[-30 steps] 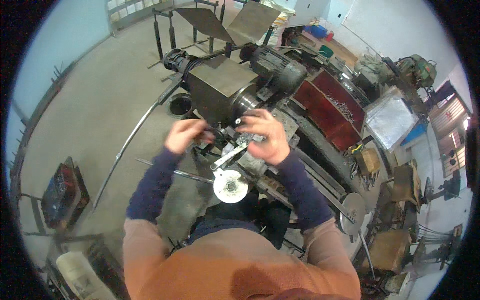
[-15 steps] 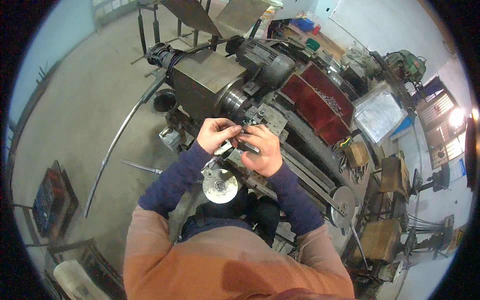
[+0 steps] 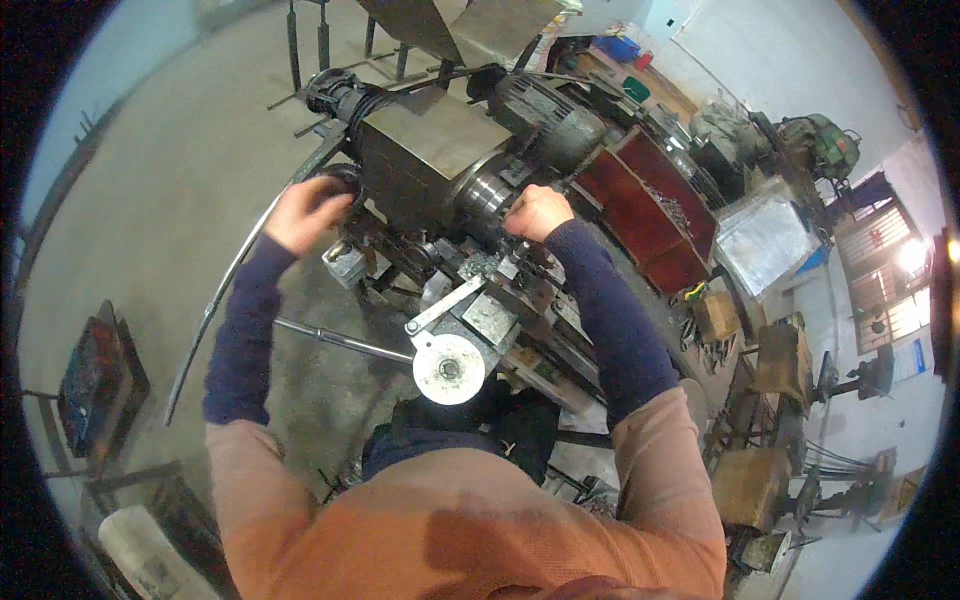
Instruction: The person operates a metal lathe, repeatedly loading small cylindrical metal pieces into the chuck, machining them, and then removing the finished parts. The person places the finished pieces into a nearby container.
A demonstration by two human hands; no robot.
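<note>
My left hand point(image 3: 308, 213) is out to the left, over the long bent metal lever point(image 3: 238, 270) and beside the dark round cup point(image 3: 346, 176) on the lathe's side. Its thumb and fingers are apart, slightly blurred, and nothing shows between them. At the bright steel spindle nose point(image 3: 487, 194) of the lathe, my right hand point(image 3: 538, 212) is closed with its fingers curled. Whatever it pinches, if anything, is hidden. Below the hands sits the slide point(image 3: 492, 318) with a pale round handwheel point(image 3: 449, 369).
A grey motor point(image 3: 550, 120) stands behind the headstock cover point(image 3: 436, 130). To the right lie a red tray point(image 3: 640, 205) with small metal pieces and a silvery sheet-covered box point(image 3: 765, 235). A straight metal handle point(image 3: 340, 340) sticks out left of the handwheel.
My hands were together above the slide and have parted. The left went left to the lever and cup; the right moved up to the spindle nose. The slide now shows uncovered.
</note>
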